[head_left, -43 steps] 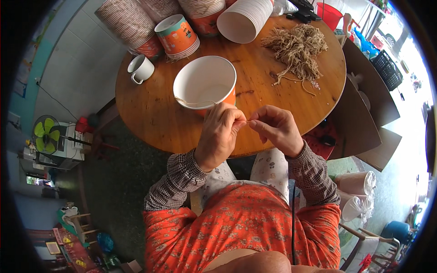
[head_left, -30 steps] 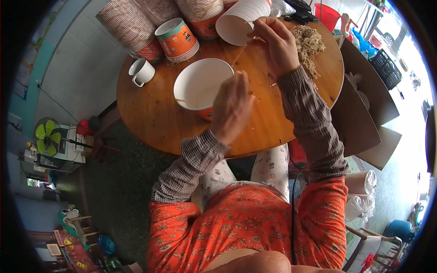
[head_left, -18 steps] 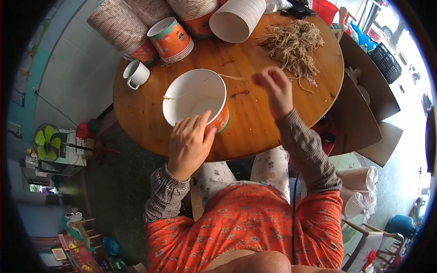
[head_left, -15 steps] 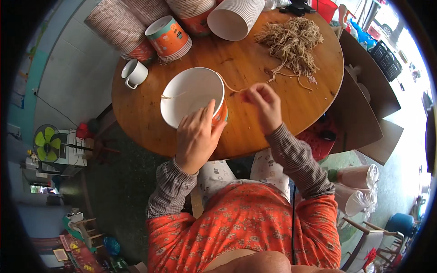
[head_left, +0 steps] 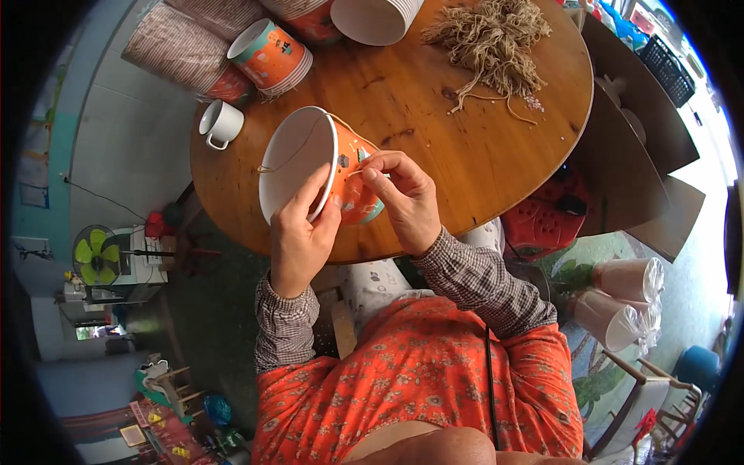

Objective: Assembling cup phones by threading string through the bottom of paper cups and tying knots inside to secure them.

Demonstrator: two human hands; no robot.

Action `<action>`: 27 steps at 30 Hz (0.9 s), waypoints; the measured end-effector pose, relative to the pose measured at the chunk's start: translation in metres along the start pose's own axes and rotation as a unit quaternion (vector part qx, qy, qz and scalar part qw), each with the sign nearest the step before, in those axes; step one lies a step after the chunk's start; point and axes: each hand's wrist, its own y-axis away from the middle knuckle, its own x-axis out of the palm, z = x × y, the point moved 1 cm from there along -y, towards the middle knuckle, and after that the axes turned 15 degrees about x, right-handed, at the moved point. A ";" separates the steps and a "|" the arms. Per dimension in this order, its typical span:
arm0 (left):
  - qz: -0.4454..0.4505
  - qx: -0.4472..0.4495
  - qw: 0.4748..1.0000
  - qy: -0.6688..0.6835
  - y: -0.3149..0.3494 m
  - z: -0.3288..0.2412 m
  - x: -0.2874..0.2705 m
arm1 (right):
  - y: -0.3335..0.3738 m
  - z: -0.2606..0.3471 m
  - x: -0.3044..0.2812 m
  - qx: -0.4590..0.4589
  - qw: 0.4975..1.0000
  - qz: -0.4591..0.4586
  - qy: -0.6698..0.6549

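Note:
An orange printed paper bucket [head_left: 350, 159] with a white inside is tipped on its side over the table, its mouth toward the left. My left hand [head_left: 303, 225] grips its near rim, fingers inside and thumb on the outer wall. A tan string [head_left: 345, 126] runs from the bucket's far side over its outer wall to my right hand [head_left: 402, 198]. The right thumb and forefinger pinch the string's end against the printed wall. A small knotted end of string [head_left: 267, 169] shows at the left of the rim.
A heap of tan strings [head_left: 496, 46] lies at the table's far right. Stacked paper buckets [head_left: 182, 48] stand at the far left, near a white enamel mug [head_left: 221, 124]. An open cardboard box [head_left: 620, 167] and a red stool [head_left: 542, 221] are beside the table's right edge.
My right hand has come left and inward with the string, from off the bucket to its outer wall. The bucket has turned, showing more of its orange side.

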 end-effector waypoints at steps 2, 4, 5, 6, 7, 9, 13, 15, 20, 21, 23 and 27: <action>-0.006 -0.004 1.000 0.005 0.002 0.000 0.002 | 0.000 -0.001 0.001 -0.009 1.000 -0.006 0.007; -0.013 -0.007 1.000 0.012 0.004 0.002 0.004 | -0.001 -0.004 0.000 -0.022 0.999 -0.019 0.033; -0.011 -0.004 1.000 0.003 0.005 0.002 0.003 | 0.000 -0.004 0.000 -0.021 0.999 -0.018 0.032; -0.009 0.000 1.000 -0.007 0.006 0.002 0.003 | 0.000 -0.004 0.000 -0.021 0.999 -0.015 0.045; -0.009 -0.001 1.000 -0.008 0.006 0.002 0.003 | 0.001 -0.004 0.000 -0.022 0.998 -0.013 0.057; -0.004 0.010 1.000 -0.015 0.005 0.002 0.003 | 0.000 -0.004 0.000 -0.028 0.997 -0.017 0.073; -0.007 0.002 1.000 -0.005 0.005 0.003 0.006 | -0.002 -0.005 -0.001 -0.051 0.993 -0.028 0.106; -0.010 0.013 1.000 -0.009 0.007 0.004 0.007 | -0.002 -0.006 -0.002 -0.053 0.992 -0.030 0.113; -0.006 0.032 0.999 -0.030 0.005 0.000 0.010 | -0.001 -0.006 -0.004 -0.057 0.989 -0.034 0.129; -0.005 0.031 0.999 -0.030 0.004 -0.001 0.011 | 0.000 -0.006 -0.004 -0.058 0.988 -0.036 0.139; 0.003 0.044 0.998 -0.043 0.004 0.001 0.013 | 0.001 -0.004 -0.005 -0.059 0.986 -0.038 0.150; 0.058 0.045 0.997 -0.024 -0.008 -0.005 0.012 | -0.002 -0.002 -0.013 -0.082 0.967 -0.063 0.235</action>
